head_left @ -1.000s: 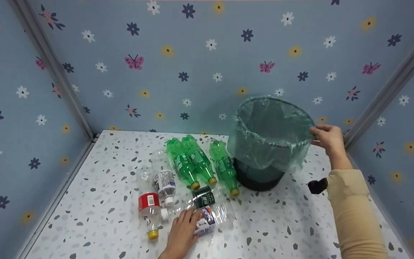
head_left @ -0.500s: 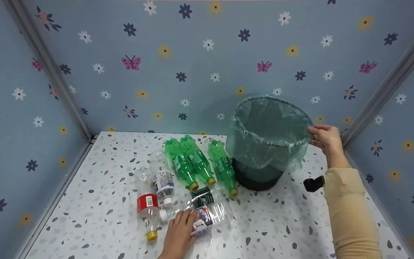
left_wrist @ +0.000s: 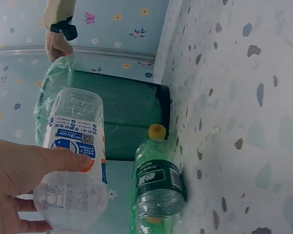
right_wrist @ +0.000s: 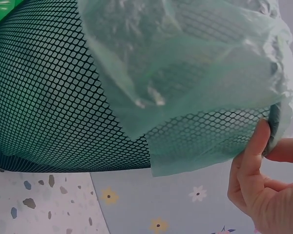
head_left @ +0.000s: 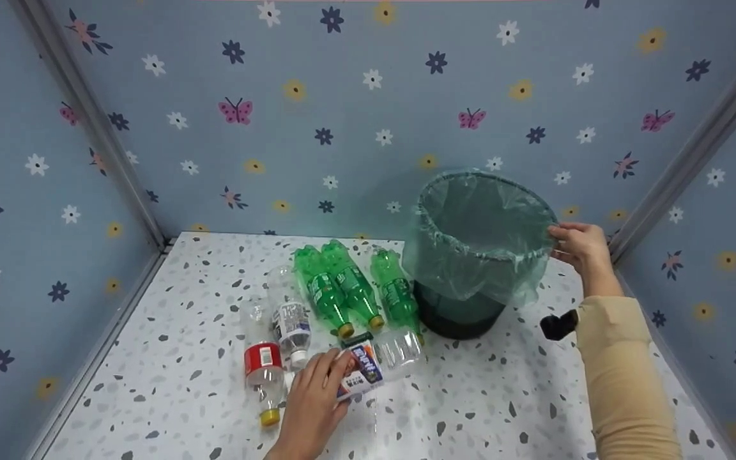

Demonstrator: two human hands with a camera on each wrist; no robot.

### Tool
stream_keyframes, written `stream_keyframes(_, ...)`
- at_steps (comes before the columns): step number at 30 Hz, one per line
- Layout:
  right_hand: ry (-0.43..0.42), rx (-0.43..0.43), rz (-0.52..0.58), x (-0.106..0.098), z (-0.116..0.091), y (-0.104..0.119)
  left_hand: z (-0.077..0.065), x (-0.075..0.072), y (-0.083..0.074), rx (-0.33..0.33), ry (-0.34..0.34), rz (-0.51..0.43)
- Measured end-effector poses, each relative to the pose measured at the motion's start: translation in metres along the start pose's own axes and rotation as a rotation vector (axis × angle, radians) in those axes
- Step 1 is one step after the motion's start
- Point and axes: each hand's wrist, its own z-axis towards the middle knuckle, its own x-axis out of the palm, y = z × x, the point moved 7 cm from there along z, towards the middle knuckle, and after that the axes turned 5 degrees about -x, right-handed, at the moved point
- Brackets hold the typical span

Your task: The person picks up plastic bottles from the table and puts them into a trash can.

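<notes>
My left hand (head_left: 314, 393) grips a clear plastic bottle (head_left: 400, 351) with a white, blue and orange label. In the left wrist view this bottle (left_wrist: 71, 124) is raised off the table, thumb across its label. Below it lies a clear bottle with a dark green label (left_wrist: 158, 176), mostly hidden in the head view. At the right, a black mesh trash can (head_left: 460, 316) stands tilted, lined with a thin green bag (head_left: 435, 255) folded over its rim. My right hand (head_left: 585, 249) pinches that rim through the bag, thumb and fingers on either side (right_wrist: 259, 180).
Several green bottles (head_left: 397, 294) with yellow caps lie left of the trash can. Further left are a clear bottle with a red label (head_left: 262, 359) and another with a white label (head_left: 291, 322). Flower-patterned walls (head_left: 355, 115) enclose the speckled white table (head_left: 176, 332).
My left hand has taken hold of the front clear bottle and lifted it slightly, so it now covers most of the green-labelled one. My right hand stays on the rim.
</notes>
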Motion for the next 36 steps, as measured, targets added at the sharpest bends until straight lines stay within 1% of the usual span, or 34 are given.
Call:
stream_keyframes(2,-0.001,0.005,-0.011,0.000,0.000,0.000,0.004,-0.010,-0.004,0.017,-0.027,-0.009)
stream_keyframes(4,0.001,0.007,-0.028,0.001,0.000,0.000,0.009,-0.021,-0.009,0.052,-0.079,-0.016)
stream_keyframes(6,0.006,0.010,-0.041,0.001,0.000,0.000,0.015,-0.032,-0.013,0.094,-0.140,-0.013)
stream_keyframes(8,0.011,0.013,-0.049,0.001,0.000,0.000,0.023,-0.042,-0.018,0.150,-0.208,-0.004)
stream_keyframes(10,0.016,0.016,-0.053,0.001,0.000,0.000,0.031,-0.051,-0.024,0.193,-0.251,0.011)
stream_keyframes(12,0.019,0.024,-0.053,0.001,0.001,0.000,0.041,-0.060,-0.030,0.226,-0.277,0.023)
stream_keyframes(16,0.022,0.037,-0.054,0.002,0.000,0.000,0.063,-0.075,-0.041,0.259,-0.289,0.036)
stream_keyframes(18,0.018,0.043,-0.060,0.001,0.000,0.001,0.075,-0.081,-0.045,0.265,-0.288,0.035)
stream_keyframes(21,0.013,0.057,-0.057,0.001,-0.001,0.002,0.094,-0.087,-0.051,0.256,-0.268,0.035)
stream_keyframes(25,0.014,0.060,-0.056,0.001,-0.001,0.001,0.120,-0.089,-0.059,0.241,-0.229,0.027)
stream_keyframes(30,0.014,0.045,-0.056,0.001,0.001,0.001,0.150,-0.087,-0.070,0.209,-0.162,0.032)
stream_keyframes(36,0.018,0.046,-0.042,0.001,-0.002,0.002,0.183,-0.078,-0.087,0.186,-0.068,0.089)
